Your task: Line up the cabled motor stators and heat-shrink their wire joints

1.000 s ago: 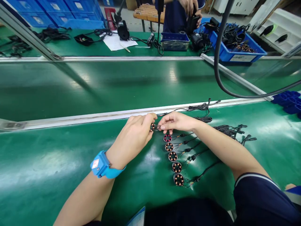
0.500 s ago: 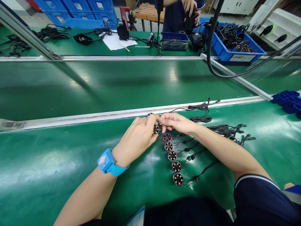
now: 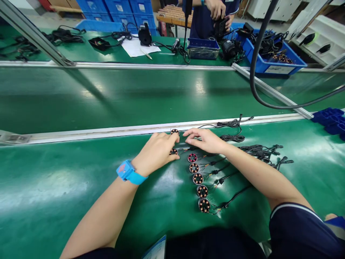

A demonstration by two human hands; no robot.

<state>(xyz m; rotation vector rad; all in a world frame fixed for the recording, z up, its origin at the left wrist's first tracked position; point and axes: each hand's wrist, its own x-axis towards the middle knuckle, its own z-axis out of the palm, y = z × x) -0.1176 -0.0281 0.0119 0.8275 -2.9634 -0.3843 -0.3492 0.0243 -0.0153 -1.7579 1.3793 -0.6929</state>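
Note:
My left hand (image 3: 157, 153), with a blue wrist strap (image 3: 131, 172), has its thumb and fingers around a round copper-wound coil (image 3: 173, 151) on the green bench. Just beyond its fingertips another coil (image 3: 174, 132) lies near the white rail. My right hand (image 3: 205, 140) hovers to the right with fingers apart and nothing between them. Below it several coils stand in a column, among them a reddish one (image 3: 192, 157) and the nearest one (image 3: 204, 205). Their thin wires lead right to bundled black cables (image 3: 254, 151), partly under my right forearm.
A white rail (image 3: 107, 133) crosses behind my hands. Dark blue parts (image 3: 330, 120) lie at the right. Beyond a lower green surface, a person's hands (image 3: 218, 12) work near a blue bin (image 3: 280, 66). A thick black cable (image 3: 253, 72) hangs at upper right.
My left hand has moved slightly left with the coil, away from my right hand. My right hand's fingers have parted from the coil's wires. The camera view has shifted slightly.

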